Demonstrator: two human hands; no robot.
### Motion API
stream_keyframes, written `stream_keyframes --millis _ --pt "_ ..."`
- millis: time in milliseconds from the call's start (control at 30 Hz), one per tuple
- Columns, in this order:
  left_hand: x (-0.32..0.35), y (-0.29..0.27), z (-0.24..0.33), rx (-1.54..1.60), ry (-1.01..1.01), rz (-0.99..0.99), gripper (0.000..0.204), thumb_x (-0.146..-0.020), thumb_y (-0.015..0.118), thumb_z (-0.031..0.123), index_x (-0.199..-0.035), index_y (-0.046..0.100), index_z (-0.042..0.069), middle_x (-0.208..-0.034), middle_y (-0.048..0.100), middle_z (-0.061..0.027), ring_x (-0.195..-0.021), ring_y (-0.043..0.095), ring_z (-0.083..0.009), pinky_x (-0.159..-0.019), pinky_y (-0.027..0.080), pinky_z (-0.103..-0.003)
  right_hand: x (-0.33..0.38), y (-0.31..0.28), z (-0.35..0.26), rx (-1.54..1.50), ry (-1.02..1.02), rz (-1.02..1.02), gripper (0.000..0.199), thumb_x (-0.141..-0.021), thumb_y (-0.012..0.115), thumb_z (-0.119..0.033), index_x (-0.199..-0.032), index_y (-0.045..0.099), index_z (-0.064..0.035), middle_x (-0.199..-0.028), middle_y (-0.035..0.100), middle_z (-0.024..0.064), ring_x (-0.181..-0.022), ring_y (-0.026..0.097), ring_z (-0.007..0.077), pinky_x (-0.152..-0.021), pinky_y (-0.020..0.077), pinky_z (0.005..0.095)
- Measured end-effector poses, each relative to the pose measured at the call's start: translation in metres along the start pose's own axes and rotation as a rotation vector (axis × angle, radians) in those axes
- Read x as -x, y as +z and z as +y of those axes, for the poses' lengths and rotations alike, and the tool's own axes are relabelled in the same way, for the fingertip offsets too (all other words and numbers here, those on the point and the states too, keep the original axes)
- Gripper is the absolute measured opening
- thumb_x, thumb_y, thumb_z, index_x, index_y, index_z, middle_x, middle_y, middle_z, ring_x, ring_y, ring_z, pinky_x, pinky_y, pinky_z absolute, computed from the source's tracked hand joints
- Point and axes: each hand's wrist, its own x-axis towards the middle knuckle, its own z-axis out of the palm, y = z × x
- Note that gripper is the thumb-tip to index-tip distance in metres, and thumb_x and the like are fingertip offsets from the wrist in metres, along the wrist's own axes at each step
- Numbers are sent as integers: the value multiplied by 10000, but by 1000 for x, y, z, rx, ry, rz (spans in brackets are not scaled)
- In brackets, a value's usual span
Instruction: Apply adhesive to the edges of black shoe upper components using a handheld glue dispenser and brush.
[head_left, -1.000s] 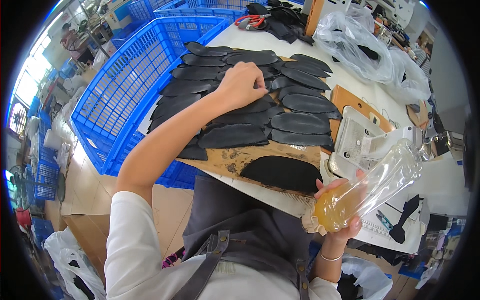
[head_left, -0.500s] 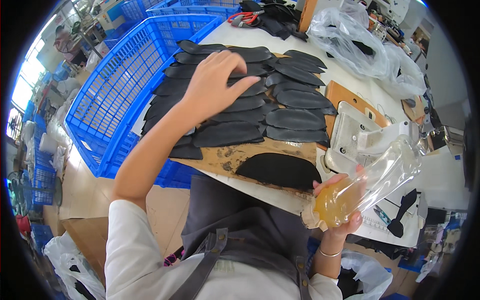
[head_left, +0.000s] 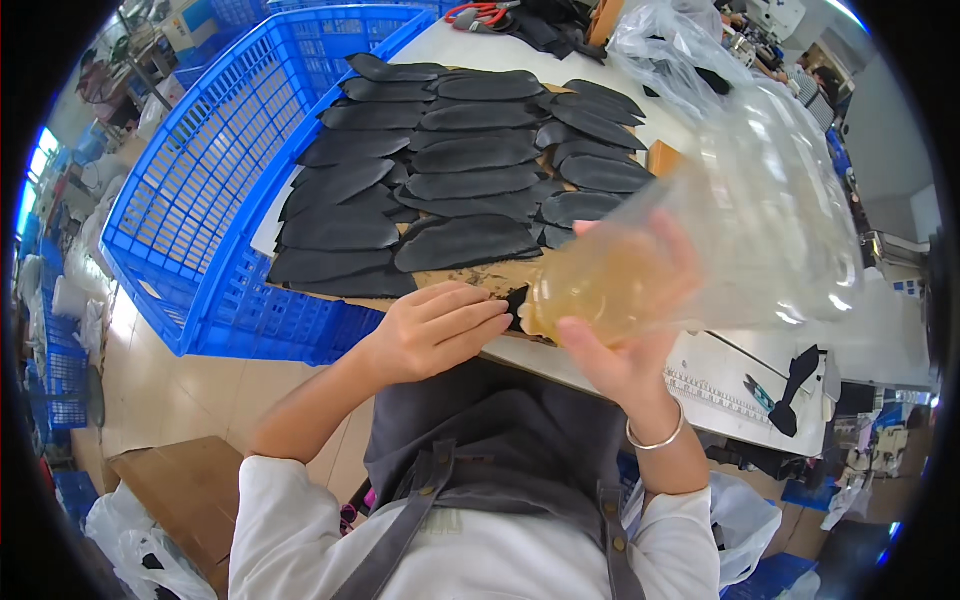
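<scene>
My right hand [head_left: 625, 365] is wrapped round a clear plastic bottle [head_left: 775, 225], blurred by motion. Yellowish liquid fills its narrow end, which tilts down to the left over the board's near edge. Just left of that end, my left hand [head_left: 440, 328] has its fingers closed at a black cut piece [head_left: 517, 304]. Only a small part of this piece shows between the hand and the bottle. Beyond both hands, several black leaf-shaped pieces [head_left: 465, 243] lie in overlapping rows on a brown board [head_left: 455, 277].
A large blue plastic basket [head_left: 215, 180] stands left of the white table. Red-handled pliers [head_left: 480, 14] and a clear plastic bag [head_left: 660, 50] lie at the back. On the right are a ruler [head_left: 720, 393], a small cutting tool [head_left: 760, 393] and a black strip [head_left: 795, 390].
My left hand has come down from above the rows to the board's near edge and closed at the black piece. The bottle in my right hand has moved left and up over it.
</scene>
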Motion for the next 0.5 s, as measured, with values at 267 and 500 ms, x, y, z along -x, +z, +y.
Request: stream_keyframes --millis 267,500 --pt "8 3 4 8 9 56 159 -633 649 53 -777 602 5 -895 597 -128 -843 627 -251 -726 534 -332 6 16 -8 338 71 -262 504 -632 756 -233 -1065 582 -41 -1087 573 125 -993 549 312 -870 432 403" --pt "7 3 4 -116 25 -49 261 -668 610 32 -925 621 -9 -967 611 -110 -885 625 -247 -774 524 -330 4 3 -1 445 116 -119 448 -645 740 -237 -1013 596 -26 -1133 537 146 -1023 518 326 -874 420 398"
